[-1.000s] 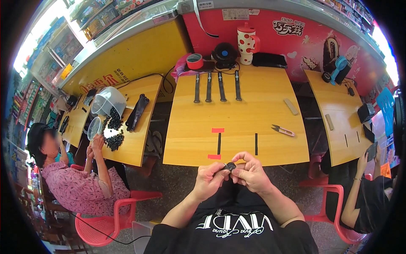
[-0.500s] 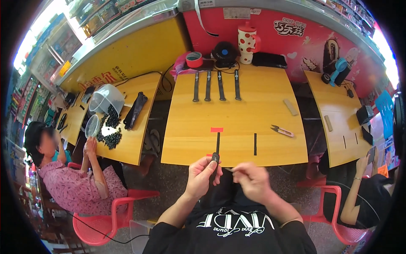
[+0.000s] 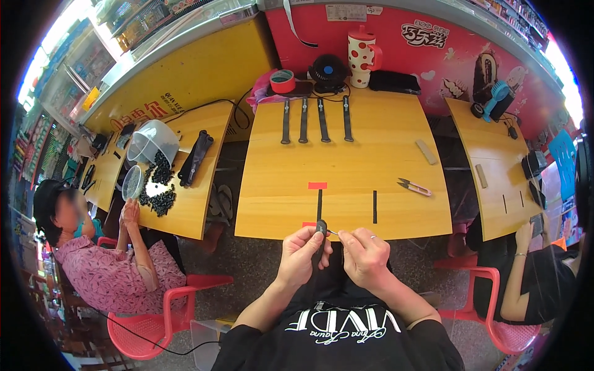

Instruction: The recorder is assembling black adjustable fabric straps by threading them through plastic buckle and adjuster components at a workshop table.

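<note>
My left hand (image 3: 301, 255) pinches a narrow black strap (image 3: 321, 229) just below the near edge of the yellow table (image 3: 346, 167). My right hand (image 3: 365, 255) sits beside it, holding a thin needle-like tool whose tip touches the strap's top end. On the table in front lie two black strips (image 3: 320, 204) (image 3: 374, 206) with red tape marks (image 3: 317, 185). Several finished black straps (image 3: 314, 120) lie in a row at the far side.
Small snips (image 3: 413, 186) lie right of centre, a beige block (image 3: 426, 151) beyond them. A red tape roll (image 3: 283, 81), a black fan (image 3: 328, 70) and a spotted mug (image 3: 362, 55) stand at the back. A seated person (image 3: 102, 266) works at the left table; another sits at the right (image 3: 532, 278).
My hands lifted from my lap toward the table edge. The strap now stands upright in my left hand with the tool at its top.
</note>
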Available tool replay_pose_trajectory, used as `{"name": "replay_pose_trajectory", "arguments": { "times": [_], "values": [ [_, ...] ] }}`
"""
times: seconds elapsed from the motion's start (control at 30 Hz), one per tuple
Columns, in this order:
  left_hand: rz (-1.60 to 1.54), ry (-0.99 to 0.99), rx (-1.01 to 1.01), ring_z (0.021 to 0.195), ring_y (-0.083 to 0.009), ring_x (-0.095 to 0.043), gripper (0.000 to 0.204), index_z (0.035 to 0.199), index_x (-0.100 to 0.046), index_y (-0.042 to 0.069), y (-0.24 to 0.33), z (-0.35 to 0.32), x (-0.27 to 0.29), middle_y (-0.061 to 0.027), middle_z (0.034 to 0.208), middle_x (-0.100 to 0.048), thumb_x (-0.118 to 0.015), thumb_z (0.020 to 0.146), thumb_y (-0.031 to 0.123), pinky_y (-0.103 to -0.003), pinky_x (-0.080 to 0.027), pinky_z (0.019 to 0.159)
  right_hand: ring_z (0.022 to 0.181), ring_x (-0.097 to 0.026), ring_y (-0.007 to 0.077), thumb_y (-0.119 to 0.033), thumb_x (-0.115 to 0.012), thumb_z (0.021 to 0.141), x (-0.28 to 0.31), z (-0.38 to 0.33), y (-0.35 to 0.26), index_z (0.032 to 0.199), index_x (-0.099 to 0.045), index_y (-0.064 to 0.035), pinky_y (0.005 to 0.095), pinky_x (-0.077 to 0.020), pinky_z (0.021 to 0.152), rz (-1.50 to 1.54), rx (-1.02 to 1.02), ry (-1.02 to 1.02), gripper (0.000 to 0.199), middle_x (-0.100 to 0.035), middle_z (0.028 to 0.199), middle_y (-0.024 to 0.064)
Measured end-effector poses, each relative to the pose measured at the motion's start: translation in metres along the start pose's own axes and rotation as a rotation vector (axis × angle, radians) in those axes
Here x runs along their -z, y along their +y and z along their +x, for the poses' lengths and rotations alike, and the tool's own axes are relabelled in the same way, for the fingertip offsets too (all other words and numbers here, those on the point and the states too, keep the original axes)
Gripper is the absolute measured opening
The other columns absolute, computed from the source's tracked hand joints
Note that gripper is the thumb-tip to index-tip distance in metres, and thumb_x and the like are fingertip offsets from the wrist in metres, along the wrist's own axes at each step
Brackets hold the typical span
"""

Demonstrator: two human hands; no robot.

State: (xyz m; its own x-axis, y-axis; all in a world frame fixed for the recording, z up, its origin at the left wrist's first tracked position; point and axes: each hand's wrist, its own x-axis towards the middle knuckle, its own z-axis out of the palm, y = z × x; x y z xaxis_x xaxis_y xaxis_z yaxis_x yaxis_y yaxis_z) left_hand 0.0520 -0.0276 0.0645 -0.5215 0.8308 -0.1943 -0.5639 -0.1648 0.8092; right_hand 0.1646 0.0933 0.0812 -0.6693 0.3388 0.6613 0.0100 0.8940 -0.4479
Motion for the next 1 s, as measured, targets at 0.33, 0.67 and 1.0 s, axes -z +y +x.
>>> {"name": "replay_pose_trajectory", "arguments": {
  "times": [0.33,0.67,1.0],
  "values": [
    [0.090,0.023,0.000,0.054,-0.0112,-0.057,0.017,0.103,-0.061,-0.001,-0.001,-0.003,-0.002,-0.0075,0.075,-0.063,-0.050,0.097,0.011,-0.020,-0.044,0.047,0.058,-0.057,0.0224,0.002,-0.064,0.062,0.002,-0.001,0.001,0.091,-0.065,-0.0015,0.0324,-0.0433,0.048,-0.093,0.060,-0.052,0.030,-0.054,0.069,0.0072],
    [0.448,0.016,-0.268,0.068,-0.0072,-0.060,0.019,0.109,-0.062,-0.002,-0.012,-0.008,-0.009,-0.0040,0.080,-0.065,-0.059,0.091,0.003,-0.020,-0.049,0.059,0.045,-0.054,0.0193,-0.021,-0.070,0.084,-0.006,-0.003,0.017,0.067,-0.057,-0.0029,0.0302,-0.0391,0.043,0.464,-0.386,-0.221,0.029,-0.055,0.055,0.0053],
    [-0.297,-0.073,0.105,0.081,-0.0152,-0.062,0.025,0.110,-0.063,-0.003,-0.014,-0.008,-0.003,-0.0082,0.093,-0.066,-0.052,0.097,0.015,-0.029,-0.051,0.075,0.045,-0.050,0.0177,-0.011,-0.074,0.070,-0.012,0.000,0.014,0.069,-0.058,-0.0019,0.0306,-0.0360,0.040,0.050,0.204,0.093,0.019,-0.048,0.057,0.0048]
  ]
}}
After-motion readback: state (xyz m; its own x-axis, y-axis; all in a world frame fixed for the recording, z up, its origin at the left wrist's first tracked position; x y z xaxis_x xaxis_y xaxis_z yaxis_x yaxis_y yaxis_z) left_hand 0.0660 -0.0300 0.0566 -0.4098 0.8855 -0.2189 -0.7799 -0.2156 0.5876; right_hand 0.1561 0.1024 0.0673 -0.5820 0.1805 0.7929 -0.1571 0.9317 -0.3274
